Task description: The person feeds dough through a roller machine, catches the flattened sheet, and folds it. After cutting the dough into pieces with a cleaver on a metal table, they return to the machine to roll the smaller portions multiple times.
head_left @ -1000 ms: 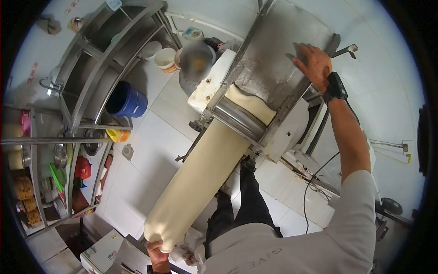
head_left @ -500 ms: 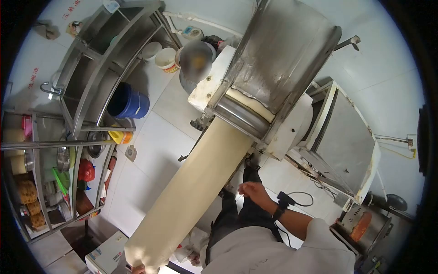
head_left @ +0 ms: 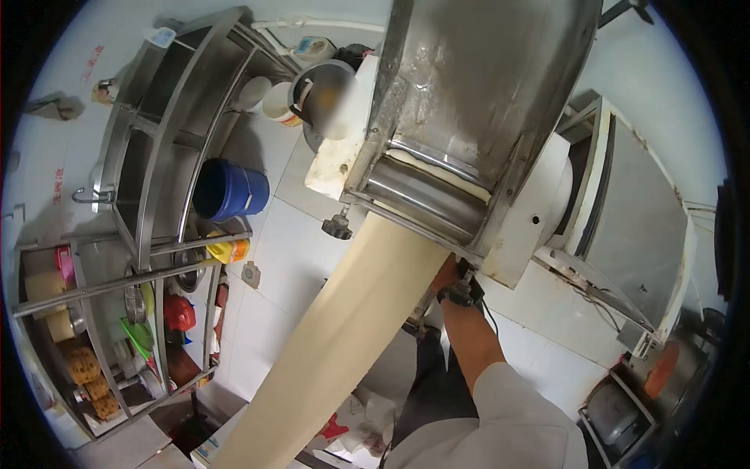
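A long, pale dough sheet (head_left: 351,320) hangs from the steel rollers (head_left: 422,199) of a dough sheeter and runs down to the lower left, past the frame's bottom edge. A thin strip of dough (head_left: 441,173) shows above the front roller, below the steel chute (head_left: 469,78). My right hand (head_left: 447,273) is at the right edge of the sheet, just under the roller housing. Its fingers are hidden behind the dough and the machine. A black watch (head_left: 457,294) is on that wrist. My left hand is out of view.
Steel sinks (head_left: 156,156) and a shelf rack (head_left: 117,328) line the left wall. A blue bucket (head_left: 234,190) and a yellow container (head_left: 229,248) are on the floor near them. A black knob (head_left: 337,224) sticks out left of the rollers. A metal cabinet (head_left: 637,227) stands right.
My right hand has moved from beside my legs up to the sheet's edge under the rollers. My left hand, at the sheet's lower end before, has left view. The dough above the roller looks thinner.
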A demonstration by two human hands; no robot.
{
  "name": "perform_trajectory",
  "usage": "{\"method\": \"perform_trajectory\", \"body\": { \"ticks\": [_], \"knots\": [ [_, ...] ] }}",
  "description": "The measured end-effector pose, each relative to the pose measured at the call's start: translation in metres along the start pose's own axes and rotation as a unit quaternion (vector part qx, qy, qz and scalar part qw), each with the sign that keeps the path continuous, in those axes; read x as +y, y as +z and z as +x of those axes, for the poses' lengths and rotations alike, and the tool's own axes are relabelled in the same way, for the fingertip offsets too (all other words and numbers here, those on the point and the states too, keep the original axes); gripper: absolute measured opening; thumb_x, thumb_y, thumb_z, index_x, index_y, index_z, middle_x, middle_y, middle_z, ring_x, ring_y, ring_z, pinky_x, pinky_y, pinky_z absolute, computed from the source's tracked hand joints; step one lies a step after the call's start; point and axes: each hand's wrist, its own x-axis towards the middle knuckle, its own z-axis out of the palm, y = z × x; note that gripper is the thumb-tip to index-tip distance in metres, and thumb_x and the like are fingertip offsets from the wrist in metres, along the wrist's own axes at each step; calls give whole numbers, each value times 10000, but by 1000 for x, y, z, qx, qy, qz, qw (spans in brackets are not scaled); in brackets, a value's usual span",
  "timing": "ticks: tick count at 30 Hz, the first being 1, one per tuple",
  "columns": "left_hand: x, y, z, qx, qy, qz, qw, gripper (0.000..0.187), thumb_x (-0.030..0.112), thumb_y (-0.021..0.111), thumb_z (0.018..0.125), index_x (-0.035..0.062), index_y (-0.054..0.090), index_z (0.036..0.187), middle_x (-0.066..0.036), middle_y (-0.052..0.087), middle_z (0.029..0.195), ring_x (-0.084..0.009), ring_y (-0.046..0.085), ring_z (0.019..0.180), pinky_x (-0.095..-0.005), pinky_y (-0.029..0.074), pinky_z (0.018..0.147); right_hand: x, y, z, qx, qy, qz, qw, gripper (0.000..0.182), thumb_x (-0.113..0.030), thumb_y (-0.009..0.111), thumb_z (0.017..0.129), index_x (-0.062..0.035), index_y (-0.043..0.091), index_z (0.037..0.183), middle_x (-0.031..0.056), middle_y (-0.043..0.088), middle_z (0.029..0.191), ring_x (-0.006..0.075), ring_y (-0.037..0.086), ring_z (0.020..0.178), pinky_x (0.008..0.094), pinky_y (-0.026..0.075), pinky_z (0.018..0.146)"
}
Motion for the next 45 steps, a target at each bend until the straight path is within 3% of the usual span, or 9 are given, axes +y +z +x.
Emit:
{"method": "perform_trajectory", "body": {
  "ticks": [11,22,26,30,31,33,37,41,45],
  "knots": [
    [26,7,4,34,18,76,996,739,83,639,634,-49,443,1334,-185,581,1235,-331,610,1085,-452,523,903,-3,-60,17,0,-8,6,1000,468,-401,494,960,-50,499,1270,157,492,1243,313,483,1158,433,397,982],
    [21,30,7,-87,85,11,993,719,102,670,663,-53,447,1329,-179,585,1236,-320,610,1089,-442,522,896,50,94,-119,-258,19,-231,938,620,-492,508,930,-52,441,1362,189,386,1397,367,396,1274,472,323,1058],
    [19,67,4,-176,121,-49,976,714,108,679,672,-55,449,1328,-178,586,1236,-317,610,1090,-440,522,894,56,169,-239,-443,-82,-429,783,677,-525,513,920,-52,420,1396,201,347,1452,387,365,1316,486,296,1086],
    [43,123,-15,-279,60,-107,952,710,286,732,800,-64,418,1332,-152,591,1210,-247,613,1065,-362,509,894,59,225,-354,-592,-274,-567,503,734,-558,518,909,-53,399,1429,213,308,1508,406,333,1359,500,270,1114],
    [46,127,-20,-351,61,-136,925,707,336,743,831,-63,427,1322,-144,603,1185,-231,614,1051,-349,507,891,61,229,-372,-593,-277,-570,497,734,-558,518,909,-53,399,1429,213,308,1508,406,333,1359,500,270,1114],
    [48,129,-33,-331,88,-137,929,638,267,729,848,-59,439,1313,-135,611,1167,-221,615,1038,-345,505,891,68,231,-401,-613,-307,-643,342,745,-577,528,896,-75,404,1432,228,238,1533,437,281,1378,527,239,1119],
    [66,140,-45,-300,99,-86,945,449,51,610,893,-55,457,1302,-128,617,1166,-208,623,1021,-336,507,886,53,236,-397,-623,-307,-628,350,809,-595,576,860,-74,382,1448,222,276,1525,401,276,1401,488,251,1123],
    [86,144,-48,-318,88,-133,934,441,6,585,856,-69,480,1278,-156,624,1172,-224,635,1026,-354,516,890,16,208,-327,-495,-205,-566,626,696,-485,590,904,-72,406,1433,202,354,1487,366,353,1362,442,307,1112],
    [111,132,-61,-294,108,-174,934,547,1,594,752,-87,468,1277,-193,618,1165,-264,661,980,-367,542,850,23,136,-214,-273,-127,-735,607,659,-416,613,923,-7,417,1403,158,467,1406,254,476,1270,404,405,1040]
  ]
}}
